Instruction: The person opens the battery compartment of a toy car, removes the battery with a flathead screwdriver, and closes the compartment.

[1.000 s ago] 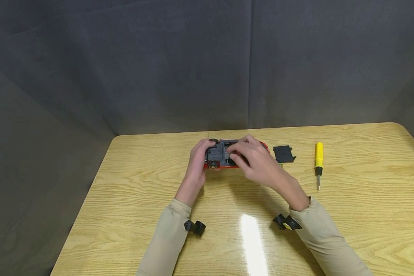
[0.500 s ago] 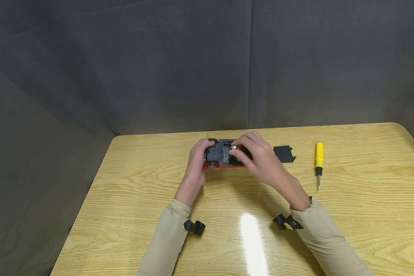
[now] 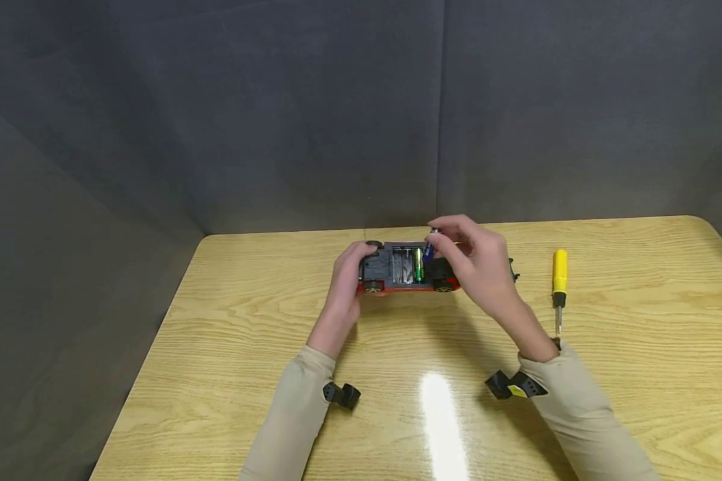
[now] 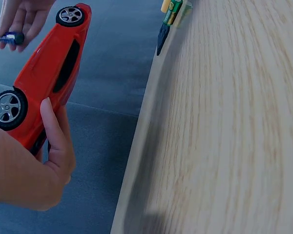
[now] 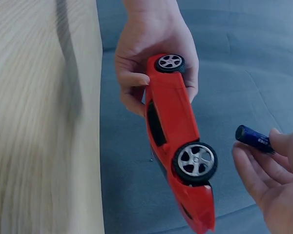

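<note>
Head view: toy car (image 3: 376, 266) underside up above table (image 3: 228, 374); left hand (image 3: 344, 277) gripping one end; right hand (image 3: 481, 267), fingers pinching blue battery (image 3: 430, 252) over car; green battery (image 3: 418, 265) inside car; screwdriver (image 3: 559, 274) right of car.
Left wrist view: blue battery near car's far end.
Right wrist view: blue battery apart from car.

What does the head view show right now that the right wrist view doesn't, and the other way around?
Only the head view shows the yellow-handled metal screwdriver, and a green cylindrical battery inside an open rectangular compartment.

Only the right wrist view shows the dark side window of the red toy car.

Both show the left hand gripping that car, the right hand pinching a dark blue cylindrical battery, and the pale wooden table.
</note>
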A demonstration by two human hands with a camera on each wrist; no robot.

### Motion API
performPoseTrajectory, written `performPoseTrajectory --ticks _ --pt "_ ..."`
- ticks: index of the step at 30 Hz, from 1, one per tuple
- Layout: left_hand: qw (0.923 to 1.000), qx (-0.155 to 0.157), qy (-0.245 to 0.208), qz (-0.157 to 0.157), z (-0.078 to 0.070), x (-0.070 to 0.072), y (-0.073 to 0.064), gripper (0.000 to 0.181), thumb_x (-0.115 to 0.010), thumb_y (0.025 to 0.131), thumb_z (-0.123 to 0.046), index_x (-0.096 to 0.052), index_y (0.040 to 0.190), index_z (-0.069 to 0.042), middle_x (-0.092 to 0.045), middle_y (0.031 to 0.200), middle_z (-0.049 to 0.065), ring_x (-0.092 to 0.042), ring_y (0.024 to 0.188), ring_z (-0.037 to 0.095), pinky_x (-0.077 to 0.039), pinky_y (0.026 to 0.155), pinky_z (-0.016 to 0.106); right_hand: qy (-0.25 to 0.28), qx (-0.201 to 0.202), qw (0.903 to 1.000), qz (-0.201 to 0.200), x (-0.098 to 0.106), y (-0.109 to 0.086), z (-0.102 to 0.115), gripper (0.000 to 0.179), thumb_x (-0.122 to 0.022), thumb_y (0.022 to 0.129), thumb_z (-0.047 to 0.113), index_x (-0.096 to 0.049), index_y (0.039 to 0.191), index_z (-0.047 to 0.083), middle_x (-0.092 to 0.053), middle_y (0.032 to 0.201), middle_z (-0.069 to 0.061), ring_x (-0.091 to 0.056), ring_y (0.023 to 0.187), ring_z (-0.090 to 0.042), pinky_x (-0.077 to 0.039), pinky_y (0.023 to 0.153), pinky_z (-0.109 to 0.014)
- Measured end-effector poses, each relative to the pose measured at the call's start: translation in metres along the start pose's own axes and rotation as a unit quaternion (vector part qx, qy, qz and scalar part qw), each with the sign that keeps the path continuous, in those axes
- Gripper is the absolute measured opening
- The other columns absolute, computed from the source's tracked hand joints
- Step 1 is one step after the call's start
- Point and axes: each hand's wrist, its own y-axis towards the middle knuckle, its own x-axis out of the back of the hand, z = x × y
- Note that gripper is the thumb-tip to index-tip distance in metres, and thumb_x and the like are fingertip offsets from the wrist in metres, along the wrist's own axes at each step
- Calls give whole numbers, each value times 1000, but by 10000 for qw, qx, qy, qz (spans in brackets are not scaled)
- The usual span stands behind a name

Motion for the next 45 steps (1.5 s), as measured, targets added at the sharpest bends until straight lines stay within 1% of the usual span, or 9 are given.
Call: performPoseTrajectory --ticks 5,11,14,21,26,30,35,41,45 --pt "10000 32 35 -28 0 0 0 16 -59 94 -24 -68 101 -13 -60 105 7 -56 92 18 -55 68 29 615 -358 9972 -240 8 4 2 14 -68 95 -7 -70 109 -7 -72 88 -17 -69 71 -6 -59 67 -21" --pt "10000 34 -79 35 -2 -1 1 18 -58 95 -24 -68 104 -11 -60 104 9 -58 88 19 -57 58 31 1160 -577 9904 -476 22 8 3 15 -66 97 -8 -70 110 -12 -70 89 -5 -69 75 -12 -60 62 -28" --pt "9999 23 -94 65 -2 -2 1 18 -58 95 -24 -68 104 -11 -60 103 9 -58 87 19 -57 57 31 1157 -678 9894 -566 29 8 0 16 -65 97 -7 -71 112 -13 -71 89 1 -70 73 -11 -60 62 -29" --pt "10000 -11 -15 79 -1 -2 1 16 -59 96 -25 -68 103 -13 -60 105 7 -56 92 18 -55 70 30 899 -888 9898 -651 40 7 -5 18 -66 98 -4 -71 113 -13 -71 88 6 -72 70 -8 -60 63 -26" --pt "10000 21 5 39 -1 -2 2 16 -59 95 -24 -67 102 -13 -59 106 7 -55 93 18 -54 71 29 843 -1006 9890 -676 44 6 -6 18 -67 99 0 -72 112 -11 -72 89 5 -72 71 -8 -60 63 -27" --pt "10000 48 -10 14 -1 -2 2 17 -60 94 -24 -68 103 -13 -60 106 8 -56 92 19 -55 67 31 794 -1080 9884 -714 48 5 -8 17 -67 99 1 -73 112 -9 -73 90 1 -73 72 -8 -61 64 -27" --pt "10000 24 35 33 -1 -1 1 16 -59 96 -25 -68 103 -13 -60 107 7 -55 94 19 -53 73 30 909 -1152 9861 -781 53 3 -12 16 -69 98 2 -74 111 -6 -73 92 -7 -73 73 -11 -61 63 -29" --pt "9999 -10 0 100 0 -1 2 19 -59 96 -26 -67 105 -12 -60 106 10 -58 90 20 -57 61 32 1006 -1217 9839 -833 58 0 -18 14 -69 98 2 -75 109 -4 -74 93 -10 -73 74 -11 -61 63 -28" --pt "9999 -15 -22 113 0 -1 2 20 -59 96 -25 -67 107 -11 -60 106 11 -59 89 20 -57 58 32 1355 -1327 9780 -872 62 -1 -24 13 -69 98 2 -75 108 -3 -74 92 -9 -74 74 -12 -60 63 -28"
